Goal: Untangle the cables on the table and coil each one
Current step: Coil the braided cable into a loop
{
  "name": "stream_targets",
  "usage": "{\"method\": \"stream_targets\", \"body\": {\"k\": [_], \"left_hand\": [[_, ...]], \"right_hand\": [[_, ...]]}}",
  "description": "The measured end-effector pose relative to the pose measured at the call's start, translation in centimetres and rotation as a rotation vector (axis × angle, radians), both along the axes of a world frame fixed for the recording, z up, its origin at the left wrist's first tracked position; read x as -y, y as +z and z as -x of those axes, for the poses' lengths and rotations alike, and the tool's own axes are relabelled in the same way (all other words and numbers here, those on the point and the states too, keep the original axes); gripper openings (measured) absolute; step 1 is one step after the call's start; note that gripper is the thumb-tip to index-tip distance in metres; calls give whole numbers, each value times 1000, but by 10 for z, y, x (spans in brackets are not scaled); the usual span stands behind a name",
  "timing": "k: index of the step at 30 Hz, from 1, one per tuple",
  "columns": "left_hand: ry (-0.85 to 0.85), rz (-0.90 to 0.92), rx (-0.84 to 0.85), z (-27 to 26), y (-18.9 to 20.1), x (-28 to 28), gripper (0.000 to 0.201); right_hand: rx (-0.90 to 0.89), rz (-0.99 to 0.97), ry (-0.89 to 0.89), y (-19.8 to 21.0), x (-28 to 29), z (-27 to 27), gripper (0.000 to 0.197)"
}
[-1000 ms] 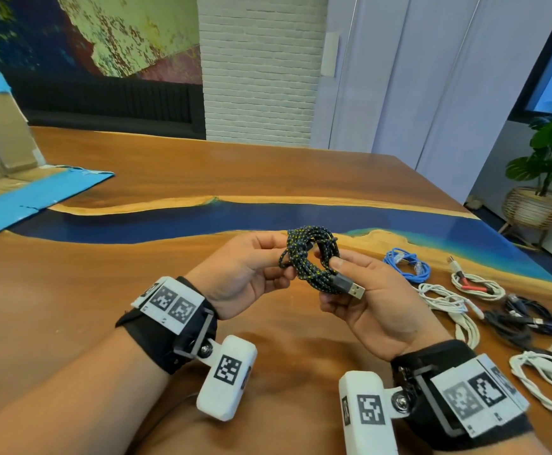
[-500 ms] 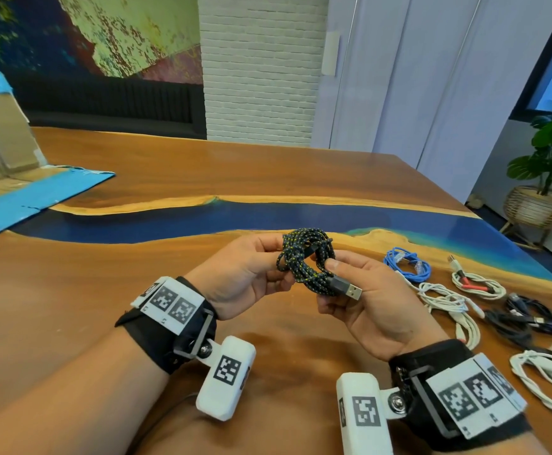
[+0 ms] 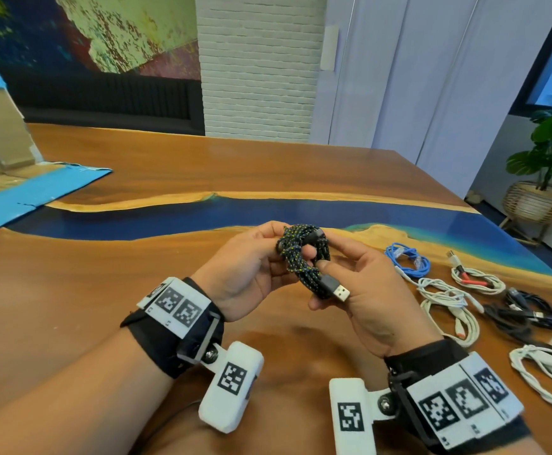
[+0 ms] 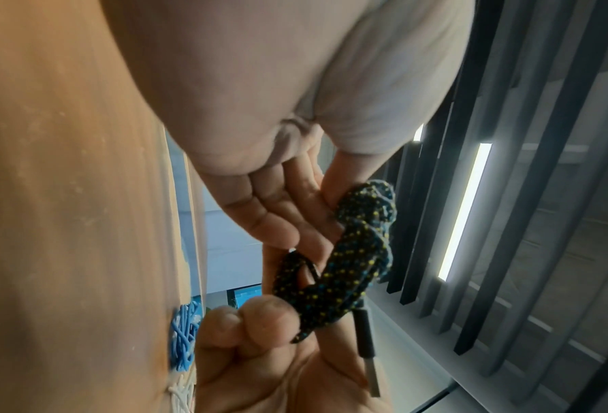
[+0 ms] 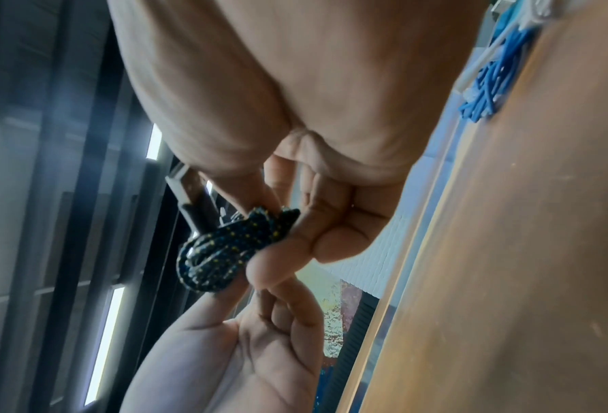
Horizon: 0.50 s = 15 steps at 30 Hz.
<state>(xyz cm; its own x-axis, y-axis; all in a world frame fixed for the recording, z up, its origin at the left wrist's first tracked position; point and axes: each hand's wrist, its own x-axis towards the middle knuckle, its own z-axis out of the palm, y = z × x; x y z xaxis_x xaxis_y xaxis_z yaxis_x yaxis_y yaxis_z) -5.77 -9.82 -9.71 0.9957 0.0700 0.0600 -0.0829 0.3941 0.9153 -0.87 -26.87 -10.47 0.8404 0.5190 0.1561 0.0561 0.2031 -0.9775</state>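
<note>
Hands meet above the wooden table [image 3: 110, 290], both holding one braided cable [image 3: 304, 257], black with yellow and blue specks, wound into a small coil. The left hand [image 3: 245, 274] pinches the coil's far left side between thumb and curled fingers. The right hand [image 3: 366, 290] grips the near right part; its thumb presses on the strands from above, and the fingers are curled under them. In the left wrist view two right fingertips [image 4: 259, 315] touch the coil's lower end. A USB plug [image 3: 339, 290] sticks out of the coil toward the near right, lying over the right palm. On the table to the right lie a blue cable [image 3: 409, 264], white cables [image 3: 448, 300] and black cables [image 3: 524, 316], well apart from the hands.
</note>
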Motion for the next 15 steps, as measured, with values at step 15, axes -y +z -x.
{"method": "stream_targets", "body": {"k": [15], "left_hand": [[-23,-52,3,6,0,3,30]], "right_hand": [[206,-72,-115,3,2,2,24]]}}
